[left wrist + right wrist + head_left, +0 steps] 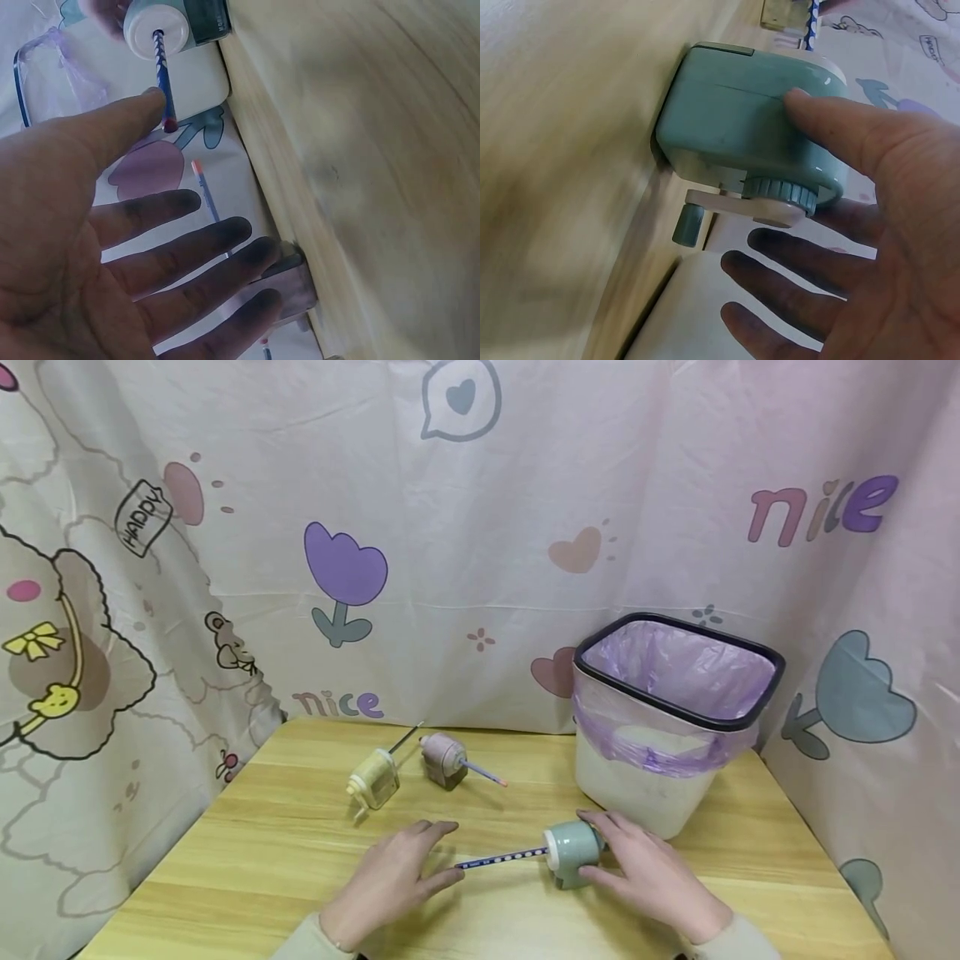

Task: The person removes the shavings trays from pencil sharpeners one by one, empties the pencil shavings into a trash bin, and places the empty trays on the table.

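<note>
A green crank pencil sharpener [576, 852] stands on the table with a blue patterned pencil [502, 858] sticking out of its front to the left. My right hand [648, 868] holds the sharpener's body between thumb and index finger. The other fingers stay spread behind it, near the crank handle [688, 225]. My left hand [393, 877] is at the pencil's free end, palm facing it and fingers extended. In the left wrist view the thumb tip is right beside the pencil [165, 90], while the other fingers are apart from it.
Farther back stand a yellow crank sharpener [375, 779] with a dark pencil in it and a pink one [444, 760] with a blue pencil. Behind my right hand is a white bin [630, 768] with a black rim and purple liner. A printed curtain [480, 568] surrounds the wooden table [247, 852].
</note>
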`<state>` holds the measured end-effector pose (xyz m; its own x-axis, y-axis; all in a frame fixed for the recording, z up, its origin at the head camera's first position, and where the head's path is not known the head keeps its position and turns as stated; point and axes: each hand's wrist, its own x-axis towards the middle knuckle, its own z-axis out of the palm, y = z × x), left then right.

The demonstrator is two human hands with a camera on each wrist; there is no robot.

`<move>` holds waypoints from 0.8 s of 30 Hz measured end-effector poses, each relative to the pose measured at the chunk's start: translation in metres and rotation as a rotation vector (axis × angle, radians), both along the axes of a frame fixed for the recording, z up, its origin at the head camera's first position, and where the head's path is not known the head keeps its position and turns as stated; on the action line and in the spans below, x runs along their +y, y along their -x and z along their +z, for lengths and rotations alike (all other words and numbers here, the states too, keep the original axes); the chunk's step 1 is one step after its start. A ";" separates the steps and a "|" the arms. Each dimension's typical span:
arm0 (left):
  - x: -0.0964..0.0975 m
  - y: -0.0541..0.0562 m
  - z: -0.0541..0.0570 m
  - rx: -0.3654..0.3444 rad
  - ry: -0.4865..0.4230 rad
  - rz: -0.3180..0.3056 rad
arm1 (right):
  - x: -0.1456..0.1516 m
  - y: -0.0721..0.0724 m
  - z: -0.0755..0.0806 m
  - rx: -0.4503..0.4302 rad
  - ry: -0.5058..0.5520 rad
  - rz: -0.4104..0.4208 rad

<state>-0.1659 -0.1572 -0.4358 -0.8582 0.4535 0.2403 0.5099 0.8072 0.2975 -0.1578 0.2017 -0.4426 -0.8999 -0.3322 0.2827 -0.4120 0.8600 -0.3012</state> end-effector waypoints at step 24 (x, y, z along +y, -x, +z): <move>-0.006 0.008 -0.002 -0.060 -0.044 0.103 | -0.006 0.009 -0.003 -0.060 0.116 0.024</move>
<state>-0.1736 -0.1636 -0.4379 -0.9130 0.3528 0.2049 0.4056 0.8397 0.3611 -0.1664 0.1956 -0.4460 -0.9085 -0.3223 0.2660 -0.4104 0.8081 -0.4226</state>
